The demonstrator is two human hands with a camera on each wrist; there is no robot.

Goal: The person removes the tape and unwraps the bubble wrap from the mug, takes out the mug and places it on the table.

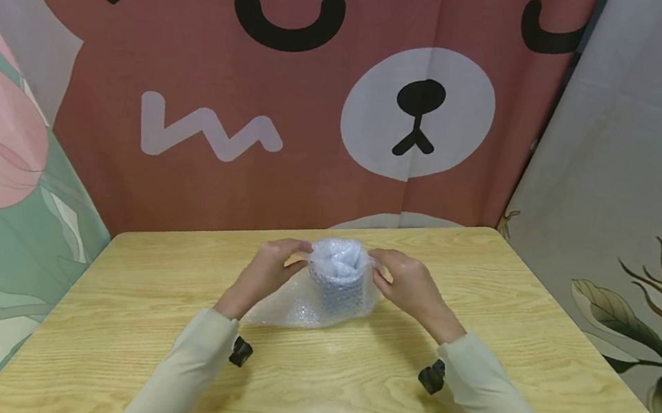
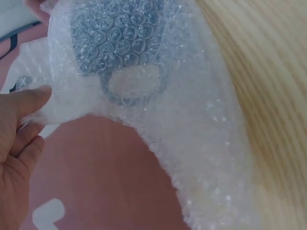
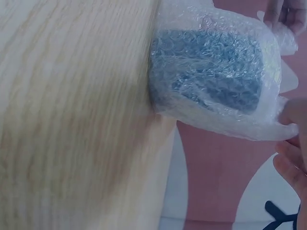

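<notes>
A blue-grey mug (image 2: 115,36) stands upright on the table with bubble wrap (image 1: 296,303) around it. Its handle (image 2: 135,101) shows through the clear film in the left wrist view. At the mug's left rim, my left hand (image 1: 267,264) pinches the wrap's upper edge between thumb and fingers. On the other side, my right hand (image 1: 411,283) pinches the wrap's upper edge as well. A loose flap spreads from the mug's base toward the left forearm. Wrap folds partly cover the mug's opening.
The pale wood table (image 1: 136,306) reaches its back edge just behind the mug. Beyond it hangs a reddish curtain (image 1: 199,63) with a bear face. Patterned cloths flank the table on both sides. A small black device (image 1: 431,376) sits at each wrist.
</notes>
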